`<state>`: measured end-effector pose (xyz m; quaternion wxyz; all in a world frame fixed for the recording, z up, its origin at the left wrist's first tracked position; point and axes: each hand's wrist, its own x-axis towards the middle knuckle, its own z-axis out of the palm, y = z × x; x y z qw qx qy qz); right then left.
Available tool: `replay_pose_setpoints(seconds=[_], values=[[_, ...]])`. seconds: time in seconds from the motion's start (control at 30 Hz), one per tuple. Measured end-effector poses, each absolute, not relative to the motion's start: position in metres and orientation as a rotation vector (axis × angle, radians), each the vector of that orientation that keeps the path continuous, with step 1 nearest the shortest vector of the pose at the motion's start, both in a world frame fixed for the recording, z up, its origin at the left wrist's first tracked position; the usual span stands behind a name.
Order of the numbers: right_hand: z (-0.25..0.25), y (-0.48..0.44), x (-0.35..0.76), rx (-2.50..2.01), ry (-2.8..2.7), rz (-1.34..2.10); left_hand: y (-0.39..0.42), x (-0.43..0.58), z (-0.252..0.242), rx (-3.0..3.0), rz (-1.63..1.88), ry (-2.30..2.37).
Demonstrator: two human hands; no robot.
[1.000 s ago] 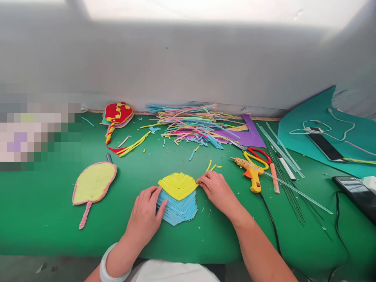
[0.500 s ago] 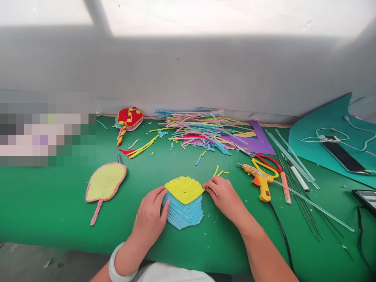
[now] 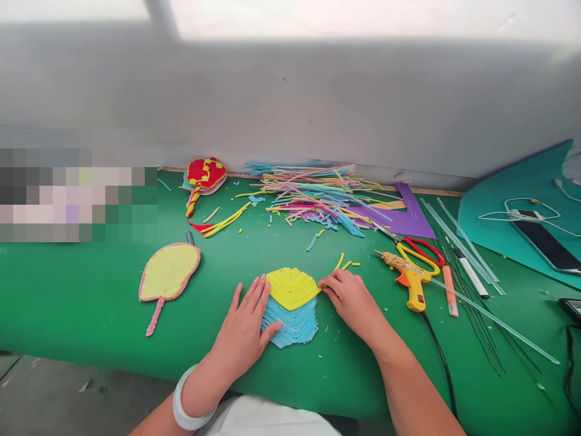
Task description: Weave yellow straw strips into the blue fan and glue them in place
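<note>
Hands: While the left hand (image 3: pixel 249 324) lies spread along the panel's left side, thumb apart on the blue, the right hand (image 3: pixel 351 300) has its grip pinching the right tip of the yellow part.
Panel: one blue-and-yellow panel (image 3: pixel 292 307), flat on the green surface (image 3: pixel 82 303), between the two hands.
Panel's look: bright yellow strips fan across the far half and meet in a V at the middle; blue strips slant the same way below, with an uneven near edge.
Yellow scraps: three short yellow scraps (image 3: pixel 339 261) just beyond the right hand.
Strips: one loose heap of strips (image 3: pixel 313 197), too tangled to count.
Fans: one pale yellow fan (image 3: pixel 169 272) with pink rim; one red fan (image 3: pixel 206 174) farther back.
Tools: one pair of scissors (image 3: pixel 398 240), one glue gun (image 3: pixel 414 284), one orange marker (image 3: pixel 450 290), one white marker (image 3: pixel 472 275).
Sheets: one purple sheet (image 3: pixel 416 223); one teal sheet (image 3: pixel 480 227) bearing one phone (image 3: pixel 547 243).
</note>
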<state>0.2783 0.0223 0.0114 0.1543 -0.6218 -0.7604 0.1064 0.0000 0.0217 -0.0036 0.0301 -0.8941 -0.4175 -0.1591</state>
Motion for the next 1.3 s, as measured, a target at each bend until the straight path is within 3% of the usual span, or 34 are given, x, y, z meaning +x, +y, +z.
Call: replay_pose_setpoints(seconds=[0.23,0.97,1.3], values=[[0.011,0.022,0.278,-1.771,-2.184,0.29,0.0241,-0.0025,-0.0044,-2.538,-0.815,-1.532],[0.0108,0.0215,0.2784,-1.769,-2.186,0.278,0.0223,-0.0016,-0.0069,-2.611,-0.731,-1.526],[0.0097,0.0215,0.2795,-1.736,-2.194,0.233,0.0235,0.0003,-0.0097,-2.701,-0.418,-1.451]])
